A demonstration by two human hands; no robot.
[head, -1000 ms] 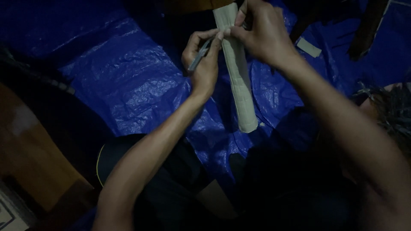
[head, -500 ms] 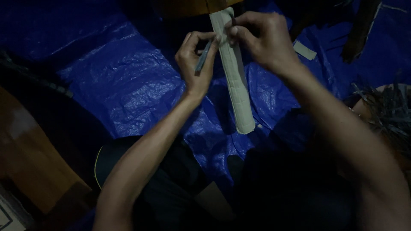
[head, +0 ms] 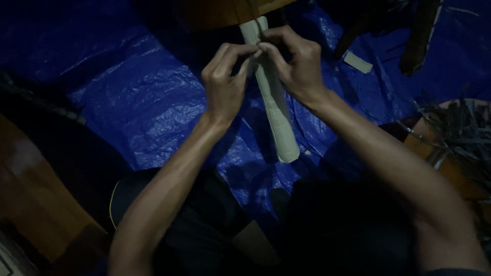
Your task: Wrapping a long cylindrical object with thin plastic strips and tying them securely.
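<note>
A long pale strip [head: 276,118], like a flat slat or split cane, runs from the top middle down toward me over a blue plastic tarp [head: 138,97]. My left hand [head: 223,84] pinches the strip's upper part from the left. My right hand [head: 295,64] grips the same spot from the right, fingers curled over it. The fingertips of both hands meet on the strip. A thin dark tool was in my left hand earlier; here I cannot make it out.
A small pale offcut [head: 358,62] lies on the tarp at the upper right. Dark thin strips [head: 455,130] pile up at the right edge. A brown wooden surface [head: 30,199] sits at the lower left, another wooden object [head: 225,11] at the top.
Both hands have come closer together on the strip's upper part. The whole scene has shifted slightly lower and to the right in view.
</note>
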